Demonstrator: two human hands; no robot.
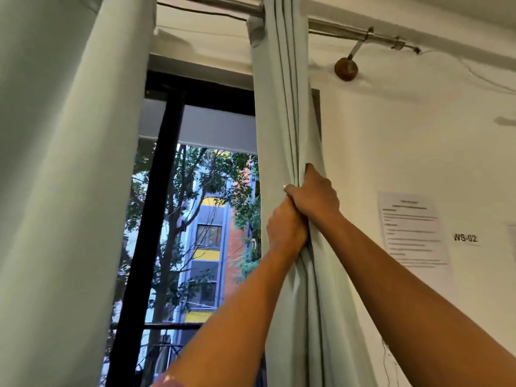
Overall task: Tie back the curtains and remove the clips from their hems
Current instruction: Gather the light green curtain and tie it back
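Right curtain (pixel 287 107): pale green cloth, hung from the curtain rod (pixel 335 28) and drawn into 1 narrow bundle of folds against the right edge of the window (pixel 195 219). Both hands close round the bundle about midway down its visible length. Right hand (pixel 314 196): uppermost, fingers wrapped round the gathered folds from the wall side, thumb pointing up along the cloth. Left hand (pixel 286 227): directly beneath and touching the right hand, fingers curled round the same bundle from the window side. Left curtain (pixel 64 177): on the far side of the window from the bundle, hanging in broad loose folds with nothing round it, untouched by either hand. Tie or band: none visible on either curtain. Clips and hems: out of view, below the lower edge of the picture. Wall (pixel 405 135): to the right of the bundle, carrying a round brown knob (pixel 346 69) near the rod, a printed sheet (pixel 413 230) and a small label reading WS-02 (pixel 465 237). Status, as a judgement: early stage; the right curtain is gathered and held but not yet fastened, the left curtain appears not yet begun, and the clip removal cannot be judged from here, though it is likely still to do.
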